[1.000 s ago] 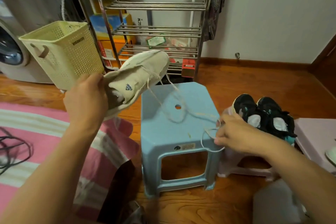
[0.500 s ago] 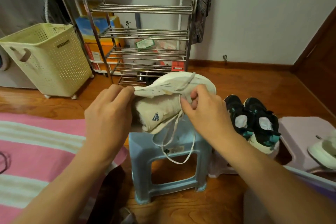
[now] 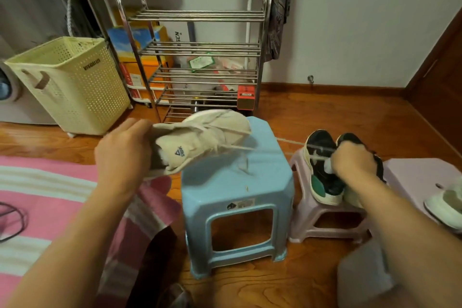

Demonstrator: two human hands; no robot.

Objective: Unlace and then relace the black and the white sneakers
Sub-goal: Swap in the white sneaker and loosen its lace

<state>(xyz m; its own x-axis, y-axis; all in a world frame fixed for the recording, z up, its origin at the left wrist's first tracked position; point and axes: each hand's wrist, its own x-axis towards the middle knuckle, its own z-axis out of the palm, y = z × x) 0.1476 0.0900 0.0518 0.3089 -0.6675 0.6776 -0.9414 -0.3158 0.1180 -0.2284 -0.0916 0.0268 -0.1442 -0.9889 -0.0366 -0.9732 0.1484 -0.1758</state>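
Gripping the white sneaker [image 3: 200, 142] steadies it, left hand [image 3: 122, 155] clamped on its heel. Right hand [image 3: 355, 160] pinches the lace [image 3: 250, 149], pulled taut (likely drawing it through).

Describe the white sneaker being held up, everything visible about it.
The white sneaker is cream, fabric-looking, with a small dark triangular logo on its side and a pale sole. It is held in the air above the blue stool, lying on its side, toe pointing away to the right. The left hand grips its heel end. Its lace runs out taut to the right hand, which pulls it; the motion blurs it.
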